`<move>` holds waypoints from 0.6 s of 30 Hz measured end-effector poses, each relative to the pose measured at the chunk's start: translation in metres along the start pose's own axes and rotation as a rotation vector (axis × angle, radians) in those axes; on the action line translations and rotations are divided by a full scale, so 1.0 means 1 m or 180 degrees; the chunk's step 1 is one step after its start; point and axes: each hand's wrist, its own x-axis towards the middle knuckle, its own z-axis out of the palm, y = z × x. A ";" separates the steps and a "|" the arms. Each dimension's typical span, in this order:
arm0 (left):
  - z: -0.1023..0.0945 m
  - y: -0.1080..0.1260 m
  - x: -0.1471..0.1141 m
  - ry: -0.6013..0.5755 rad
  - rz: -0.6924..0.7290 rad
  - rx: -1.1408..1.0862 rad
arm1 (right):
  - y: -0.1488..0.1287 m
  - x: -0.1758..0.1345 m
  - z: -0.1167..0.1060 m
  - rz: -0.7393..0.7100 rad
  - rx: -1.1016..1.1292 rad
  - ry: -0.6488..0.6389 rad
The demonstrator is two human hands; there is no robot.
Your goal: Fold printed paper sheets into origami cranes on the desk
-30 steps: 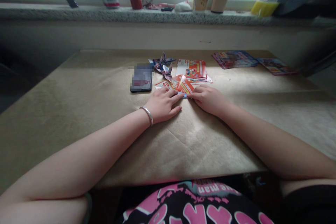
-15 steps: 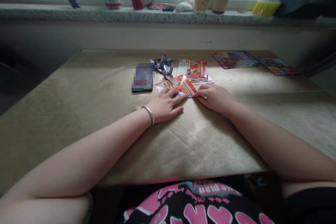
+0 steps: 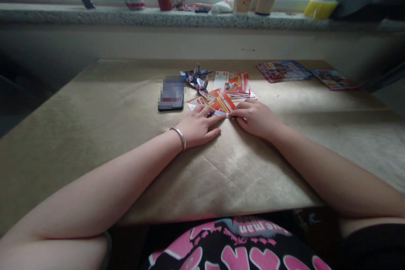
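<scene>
At the bottom of the frame, a person in a black and pink T-shirt (image 3: 240,247) is sitting at a table (image 3: 126,135) with a tan cover. In the middle, the left hand (image 3: 198,127), with a silver bracelet (image 3: 179,136) on its wrist, is lying palm down with its fingers spread, gripping nothing and pressing on a red and white paper sheet (image 3: 223,102). The right hand (image 3: 256,117) is curling its fingertips onto the sheet's near edge; I cannot tell if they are pinching it or just pushing down. The sheet is lying in the center of the frame, under both hands' fingers. A thin pale strip is showing along its near edge, so some folding is looking done there, but most of the sheet is lying flat and looking unfolded. Just left of center, a smartphone (image 3: 171,95) is resting. Beside it, some pointy folded paper shapes (image 3: 200,82) are sitting, and they are looking finished. Right behind the sheet, a pile of red and white leaflets (image 3: 236,81) is lying flat, not folded. Toward the upper right, blue and purple leaflets (image 3: 284,71) are lying flat too.
</scene>
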 end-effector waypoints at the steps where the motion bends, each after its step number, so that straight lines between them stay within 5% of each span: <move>1: 0.000 0.000 0.000 -0.0001 0.0000 0.0000 | -0.001 0.000 -0.001 -0.0019 -0.0084 -0.0071; 18: 0.000 0.001 -0.001 0.0001 -0.0014 0.0054 | 0.007 -0.002 -0.004 0.0011 -0.0035 -0.0230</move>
